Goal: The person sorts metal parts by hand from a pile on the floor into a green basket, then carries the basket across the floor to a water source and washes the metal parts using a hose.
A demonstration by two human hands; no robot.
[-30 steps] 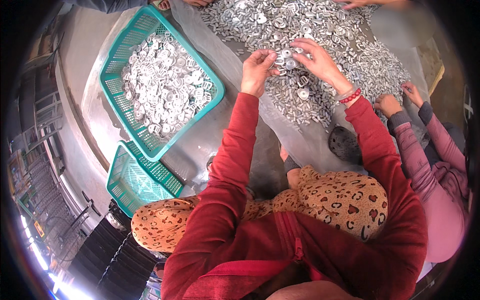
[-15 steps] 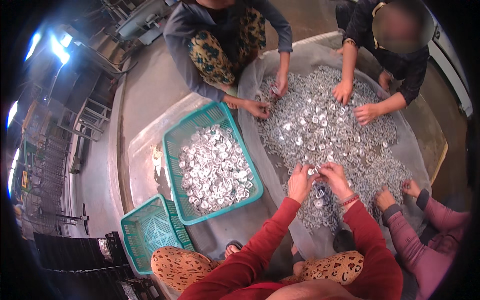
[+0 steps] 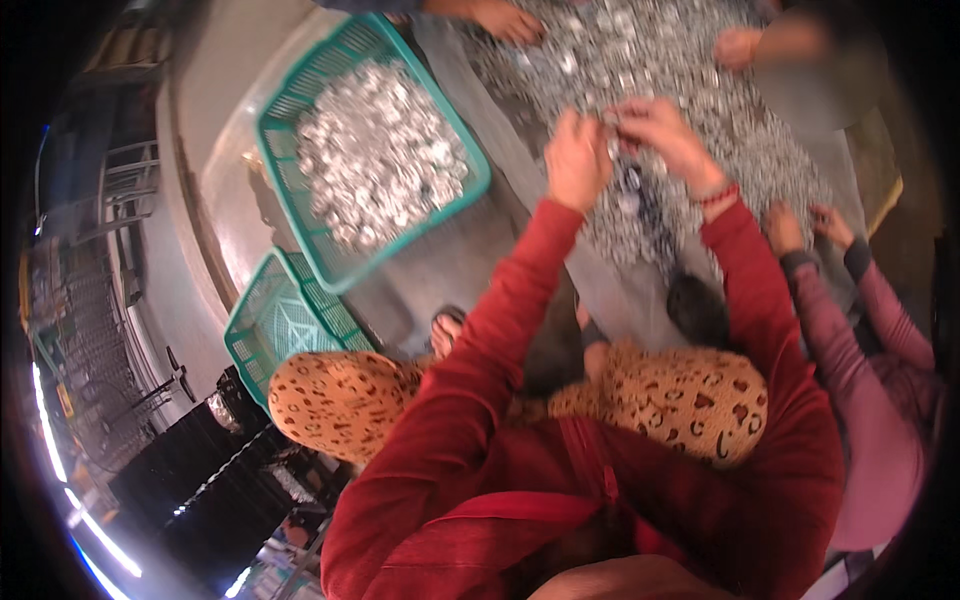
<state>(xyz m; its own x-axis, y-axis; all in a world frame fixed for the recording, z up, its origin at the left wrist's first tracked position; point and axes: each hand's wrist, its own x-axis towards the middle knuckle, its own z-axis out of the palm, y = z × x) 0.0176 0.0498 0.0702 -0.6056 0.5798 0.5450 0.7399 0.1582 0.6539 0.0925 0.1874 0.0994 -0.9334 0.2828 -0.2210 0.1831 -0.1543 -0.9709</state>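
Above the heap of small silvery metal pieces [image 3: 690, 110], which is spread over a grey sheet [image 3: 500, 150] at the upper right, the person's two hands meet. Left hand [image 3: 577, 160]: fingers curled almost closed, knuckles up, fingertips drawn toward the right hand; whether it pinches a piece cannot be told because of blur. Right hand [image 3: 660, 135]: fingers bent and gathered, tips touching or just beside those of the left hand, apparently closed on a small silvery piece between the two hands; a red band circles its wrist. Both red sleeves [image 3: 480, 360] run up from the lower edge, over knees in leopard-print cloth [image 3: 680, 395]. Left of the heap, just beside the sheet's edge, stands a teal plastic basket [image 3: 300, 95] filled with the same silvery pieces; a second teal basket [image 3: 270, 330], holding none that can be seen, lies near it, lower left. Right of the person's arms, another person in pink sleeves [image 3: 860, 330] reaches both hands to the heap's edge. Further hands [image 3: 740, 45] of other people rest on the heap at the top.
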